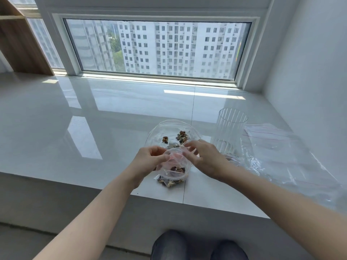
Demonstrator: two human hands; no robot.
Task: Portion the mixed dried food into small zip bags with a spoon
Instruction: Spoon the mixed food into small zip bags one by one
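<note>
Beyond the small zip bag, on the counter: large open bag with a little mixed dried food. Just beneath: filled small bag. Light, limp, slippery film (likely to sag); best taken at the stiffer zip rim. Left hand and right hand both pinching that rim.

We note a glossy white tiled sill under a wide window facing pale apartment towers, a wooden shelf unit at far left, and a ribbed clear glass standing right of centre.
</note>
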